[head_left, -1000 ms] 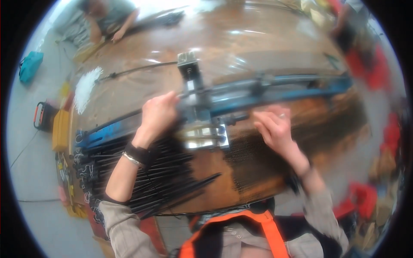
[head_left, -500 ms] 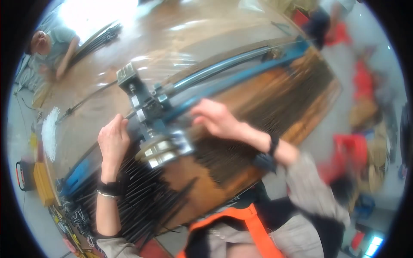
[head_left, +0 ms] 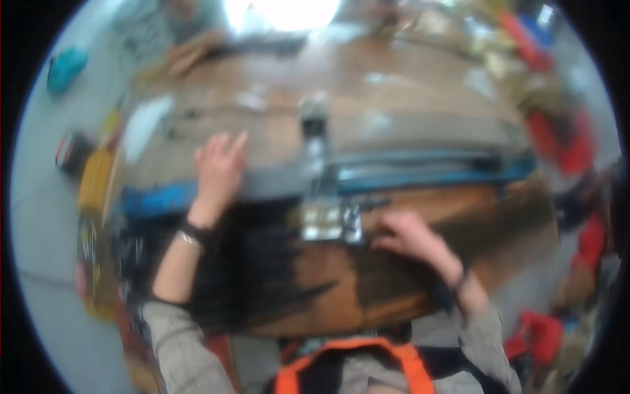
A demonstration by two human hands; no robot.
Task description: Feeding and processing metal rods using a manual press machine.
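Observation:
The current picture is smeared by motion. My left hand (head_left: 221,169) is raised over the left of the workbench, fingers apart and nothing seen in them. Just right of a metal clamp-like fixture (head_left: 316,141), my right hand (head_left: 415,238) has its fingers curled together; what they hold, if anything, cannot be made out. A shiny block (head_left: 331,222) forms the fixture's near end, close to my right fingertips. From the fixture a blue rail (head_left: 453,176) runs to the right. Thin dark rods (head_left: 246,276) lie heaped beside my left forearm.
More thin rods (head_left: 485,236) lie on the right of the wooden bench (head_left: 328,276). A white heap (head_left: 147,128) sits at its far left, and a yellow box (head_left: 96,180) stands off its left edge. Red items (head_left: 541,335) are on the right.
The view has turned, so the rail now lies nearly level. My left hand has come away from the fixture and its fingers have spread. My right hand is now nearer to me, beside the shiny block.

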